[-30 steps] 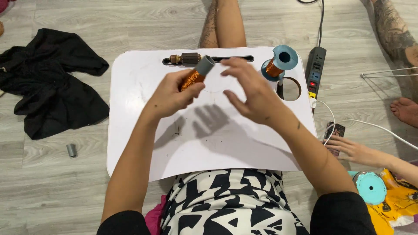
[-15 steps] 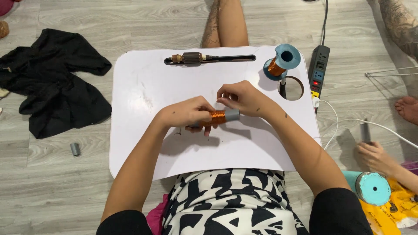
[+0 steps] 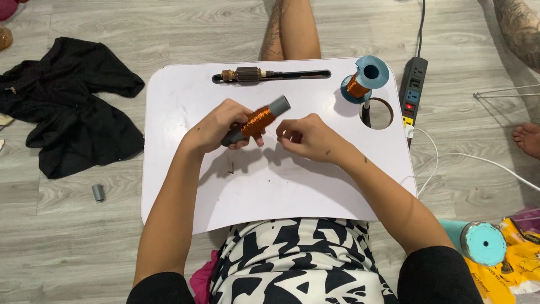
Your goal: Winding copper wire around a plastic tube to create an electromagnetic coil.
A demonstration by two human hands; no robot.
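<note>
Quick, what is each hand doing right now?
Left hand: closed around the grey tube wound with copper wire.
Right hand: fingers pinched together beside the tube; what they pinch is too fine to tell.

A home floor turned workshop — grey plank floor (image 3: 84,236), white lap tray (image 3: 185,197), black garment (image 3: 62,112), power strip (image 3: 413,90).

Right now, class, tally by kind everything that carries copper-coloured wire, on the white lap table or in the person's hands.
Grey tube wound with copper wire, held in the left hand: 1
Blue spool of copper wire: 1
Motor armature in the table's slot: 1
Total: 3
</note>
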